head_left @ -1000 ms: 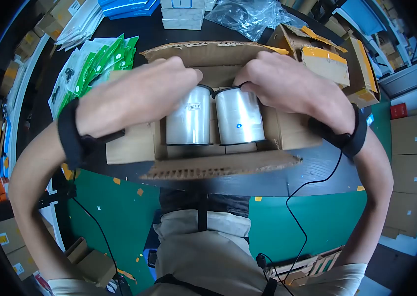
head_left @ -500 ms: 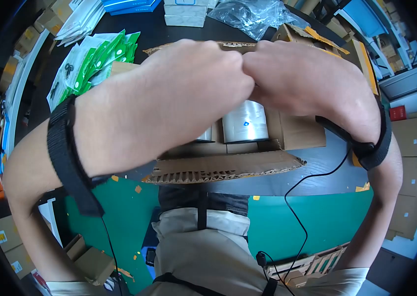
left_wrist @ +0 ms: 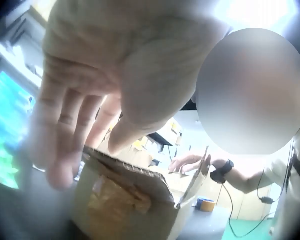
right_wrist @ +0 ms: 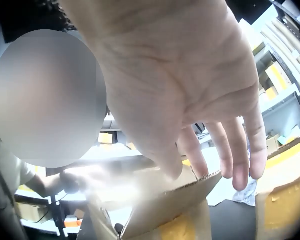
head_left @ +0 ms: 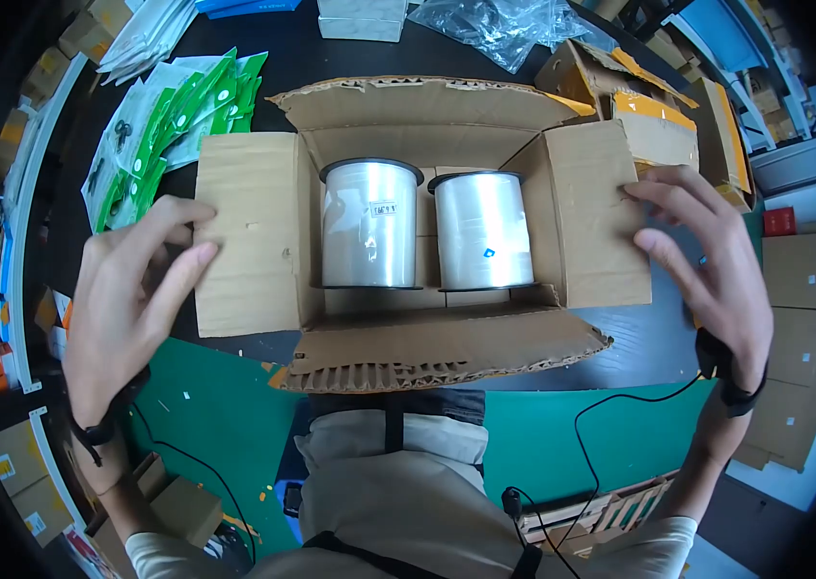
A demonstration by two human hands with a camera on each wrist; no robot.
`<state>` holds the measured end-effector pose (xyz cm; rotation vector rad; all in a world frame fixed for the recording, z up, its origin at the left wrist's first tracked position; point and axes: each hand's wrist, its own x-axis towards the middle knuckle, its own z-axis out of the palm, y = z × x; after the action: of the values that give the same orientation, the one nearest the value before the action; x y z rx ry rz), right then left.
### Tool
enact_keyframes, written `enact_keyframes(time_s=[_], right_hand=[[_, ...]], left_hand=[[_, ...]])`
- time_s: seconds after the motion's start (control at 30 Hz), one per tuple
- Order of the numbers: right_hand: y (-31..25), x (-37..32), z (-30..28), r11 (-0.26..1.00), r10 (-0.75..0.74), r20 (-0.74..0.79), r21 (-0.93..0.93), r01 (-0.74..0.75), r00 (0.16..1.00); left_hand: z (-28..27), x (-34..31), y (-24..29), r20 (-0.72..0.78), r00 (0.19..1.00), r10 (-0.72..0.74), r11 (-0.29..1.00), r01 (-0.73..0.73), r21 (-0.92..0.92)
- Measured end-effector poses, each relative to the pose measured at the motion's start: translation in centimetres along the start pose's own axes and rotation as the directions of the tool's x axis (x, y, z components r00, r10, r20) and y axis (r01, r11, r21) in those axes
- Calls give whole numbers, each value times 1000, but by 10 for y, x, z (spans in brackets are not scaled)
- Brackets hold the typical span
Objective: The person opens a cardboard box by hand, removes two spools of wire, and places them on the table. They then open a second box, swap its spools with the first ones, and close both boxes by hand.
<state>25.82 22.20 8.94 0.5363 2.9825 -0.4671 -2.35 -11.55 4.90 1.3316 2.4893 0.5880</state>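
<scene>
An open cardboard box (head_left: 408,328) stands on the table with all its flaps spread outward. Inside it, side by side, are two spools with black rims, a left spool (head_left: 369,236) with a small printed label and a right spool (head_left: 483,232) with a blue mark, both wound with shiny clear material. My left hand (head_left: 119,299) is at the outer edge of the left flap (head_left: 249,232), its thumb and index fingertip right at the cardboard. On the opposite side, my right hand (head_left: 717,251) has its relaxed fingers spread at the edge of the right flap (head_left: 596,212).
Green-and-white plastic packets (head_left: 172,125) lie at the table's left. White boxes (head_left: 362,19) and clear plastic bags (head_left: 504,29) are at the back. Another open carton (head_left: 654,125) with orange tape stands at the back right. Cables hang from both wrists.
Both hands were over the spools, then came together above the box. Now they have moved apart to the left and right flaps, and both spools show fully.
</scene>
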Motion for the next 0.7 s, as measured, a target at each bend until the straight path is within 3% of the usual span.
enact_keyframes(time_s=[0.03, 0.07, 0.17, 0.33, 0.37, 0.47, 0.57, 0.7], right_hand=[[3, 0, 9, 998, -55, -61, -16, 54, 997], [3, -3, 14, 994, -108, -120, -34, 104, 987], [-11, -10, 16, 992, -122, -72, -38, 119, 990], [-31, -20, 28, 979, -143, -27, -154, 137, 989], [-32, -19, 33, 979, -144, -26, -152, 138, 989], [-31, -14, 48, 998, 44, -154, -27, -49, 987], [-39, -10, 65, 993, 68, -275, -80, -93, 959], [-45, -7, 72, 986, 72, -390, -114, -126, 918]], left_hand=[[4, -3, -3, -21, 1000, -17, 992, 14, -128], [4, -6, -1, -17, 1000, -17, 992, 15, -127], [5, -12, 9, -45, 979, 199, 969, -203, -142], [23, -19, 19, -28, 947, 320, 933, -320, -163], [29, -19, 15, -84, 938, 335, 932, -343, -117], [44, -18, 7, -191, 909, 371, 923, -384, -32], [53, -15, 4, -364, 849, 382, 919, -390, 55], [65, -16, 1, -415, 839, 353, 918, -397, -22]])
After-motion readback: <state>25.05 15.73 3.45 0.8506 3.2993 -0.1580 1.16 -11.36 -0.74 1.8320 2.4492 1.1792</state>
